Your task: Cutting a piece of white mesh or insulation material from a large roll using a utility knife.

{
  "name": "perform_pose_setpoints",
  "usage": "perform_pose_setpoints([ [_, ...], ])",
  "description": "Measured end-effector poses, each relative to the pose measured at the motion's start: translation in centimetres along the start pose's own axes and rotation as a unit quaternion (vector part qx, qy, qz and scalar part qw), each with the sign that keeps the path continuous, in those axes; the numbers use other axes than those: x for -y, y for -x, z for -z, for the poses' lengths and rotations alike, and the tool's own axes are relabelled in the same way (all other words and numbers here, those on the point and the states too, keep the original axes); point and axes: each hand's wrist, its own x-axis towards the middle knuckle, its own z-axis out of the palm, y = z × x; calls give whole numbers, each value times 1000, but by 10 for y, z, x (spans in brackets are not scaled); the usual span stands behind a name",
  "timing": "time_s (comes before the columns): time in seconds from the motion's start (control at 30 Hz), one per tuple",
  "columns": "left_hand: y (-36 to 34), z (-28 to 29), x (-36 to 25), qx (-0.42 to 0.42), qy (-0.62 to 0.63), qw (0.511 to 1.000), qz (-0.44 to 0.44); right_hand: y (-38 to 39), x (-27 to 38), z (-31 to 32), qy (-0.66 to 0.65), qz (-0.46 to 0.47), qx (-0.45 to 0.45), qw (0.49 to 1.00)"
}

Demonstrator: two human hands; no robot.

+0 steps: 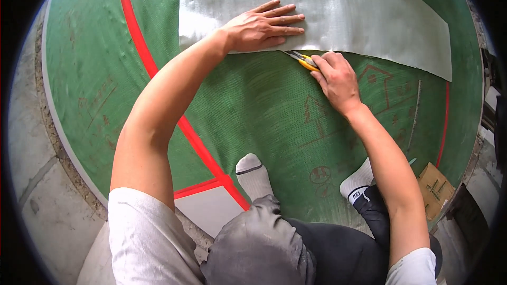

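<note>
A large silver-grey sheet (338,10) lies across the far part of the green surface. My left hand (259,27) presses flat on it near its close edge, fingers spread. In my right hand (336,78) is a yellow utility knife (306,63), gripped from above. Its blade points left and meets the sheet's near edge, just beside my left hand. The fingers cover the rear of the knife's handle.
Red tape (198,140) runs along the green surface (253,111) at left, and another red strip (443,124) at right. A long thin ruler (415,111) and a brown cardboard piece (435,190) lie at right. My socked feet (253,174) stand on the green surface.
</note>
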Motion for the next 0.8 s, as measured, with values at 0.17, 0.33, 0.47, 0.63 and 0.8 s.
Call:
perform_pose_setpoints([
  [0.17,3,-2,-1,-15,-9,1000,-3,-4,5,-7,-4,19,10,1000],
  [0.33,1,-7,0,-38,-16,999,-7,-3,1,-5,11,46,-7,999],
  [0.47,4,-8,0,-29,-15,999,-2,-16,12,-18,-3,57,-13,998],
  [0.63,3,-7,1,-35,-7,999,-6,-19,17,-21,-9,44,-14,999],
  [0.8,3,-8,5,-32,-17,999,-11,-7,8,-18,-24,36,3,999],
])
